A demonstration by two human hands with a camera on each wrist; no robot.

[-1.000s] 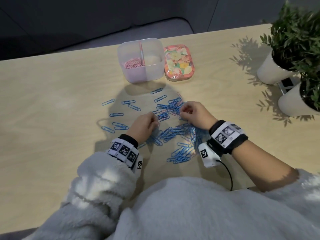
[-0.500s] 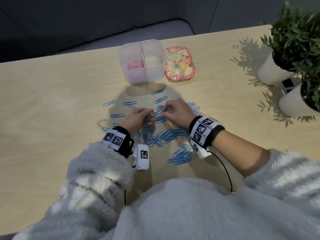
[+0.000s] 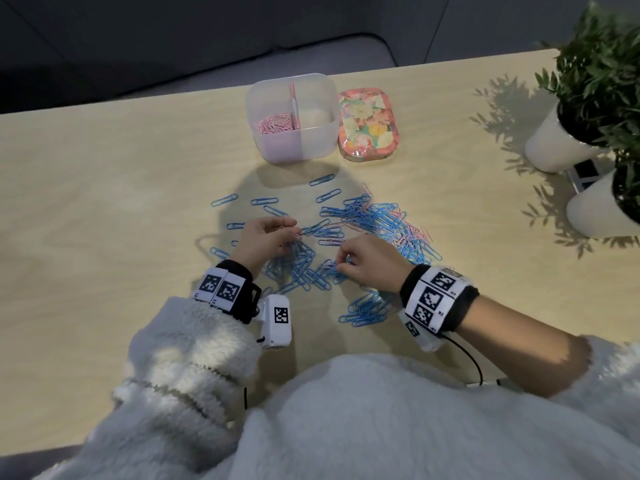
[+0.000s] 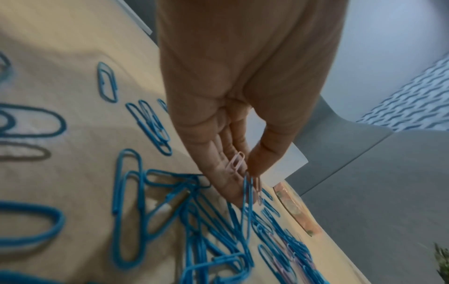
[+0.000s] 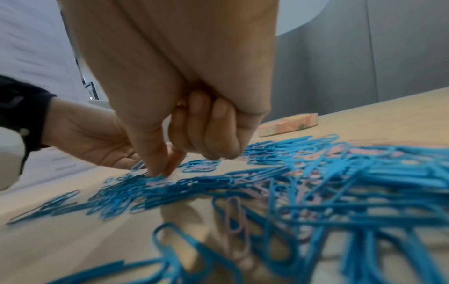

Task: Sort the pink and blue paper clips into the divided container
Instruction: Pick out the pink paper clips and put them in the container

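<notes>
The clear divided container (image 3: 311,142) stands at the table's far middle; its left compartment holds pink clips (image 3: 275,124). Blue paper clips (image 3: 374,216) lie in a wide pile with pink ones (image 3: 412,233) mixed in. My left hand (image 3: 266,237) hovers over the pile's left side, thumb and fingers pinching a pink clip (image 4: 235,163); a blue clip (image 4: 247,192) dangles at its fingertips. My right hand (image 3: 367,261) is low over the near part of the pile. Its thumb and forefinger (image 5: 160,169) pinch at a pink clip (image 5: 156,183) among blue ones.
A floral lid (image 3: 367,124) lies right of the container. Two white plant pots (image 3: 554,140) (image 3: 602,209) stand at the right edge. Single blue clips (image 3: 224,200) are scattered left of the pile. Bare wood stretches to the far left.
The hands met over the pile half a second ago. Since then the right hand has drawn back toward me and down onto the pile; the left hand has stayed about where it was.
</notes>
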